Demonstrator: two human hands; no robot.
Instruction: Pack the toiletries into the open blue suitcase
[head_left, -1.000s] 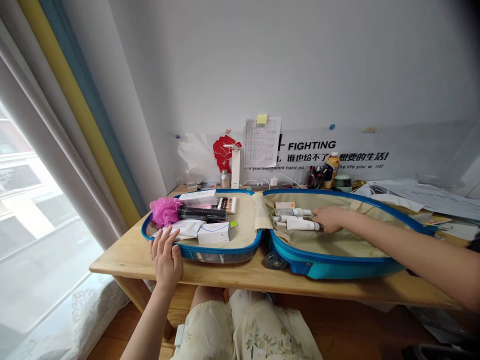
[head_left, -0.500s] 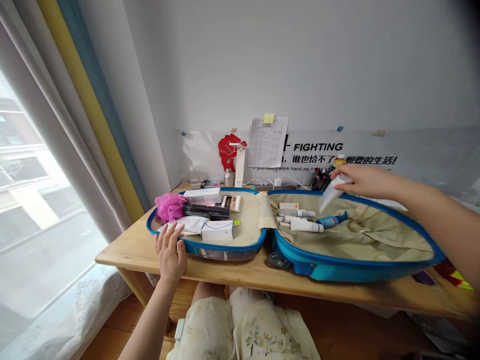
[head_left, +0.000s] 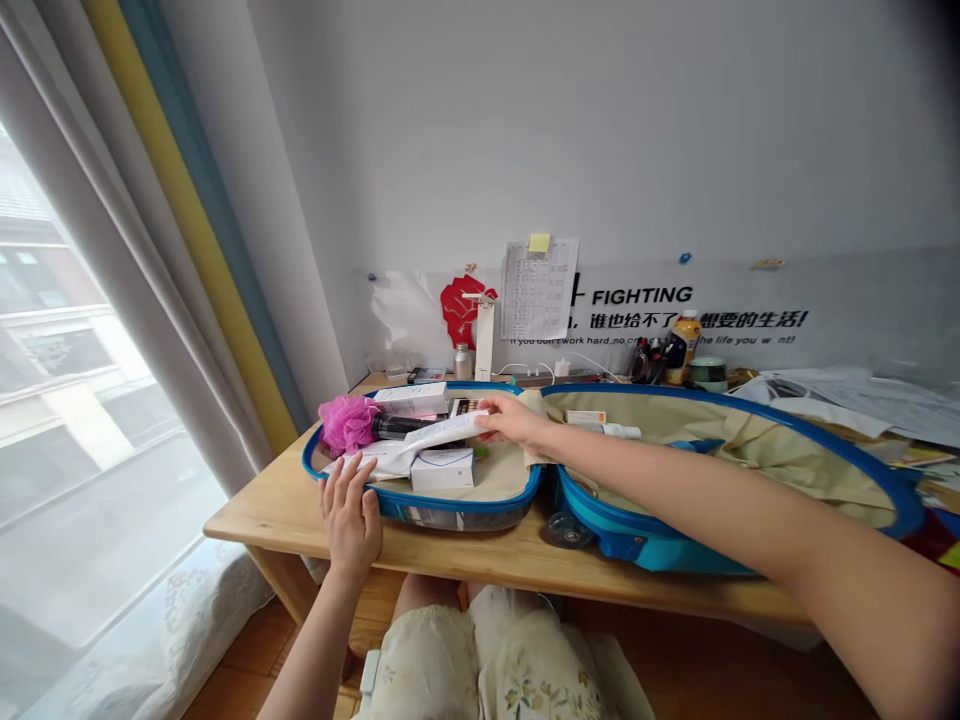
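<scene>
A blue suitcase point(head_left: 480, 512) lies spread wide on the desk. My right hand point(head_left: 510, 422) reaches across to its left half, gripping a slim white tube point(head_left: 450, 430) by one end. Below the tube is a small white box point(head_left: 442, 470); a white packet point(head_left: 382, 462) lies to its left. My left hand point(head_left: 352, 515) rests open on the near left rim, fingertips by the packet. A pink bath puff point(head_left: 348, 425), a black cylinder point(head_left: 401, 428) and a long white box point(head_left: 411, 399) sit farther back. My right forearm hides part of the suitcase's right half.
In the right half are a small orange-and-white box point(head_left: 585, 416), a white-capped bottle point(head_left: 621, 431) and a blue bottle point(head_left: 697, 446). Behind the suitcase stand a drink bottle point(head_left: 682, 348), a silver bottle point(head_left: 462, 360) and a power strip. Papers point(head_left: 840, 395) cover the desk's right.
My right hand has carried the white tube from above the right half leftward and down over the left half. My left hand stays at the rim. The view has shifted slightly.
</scene>
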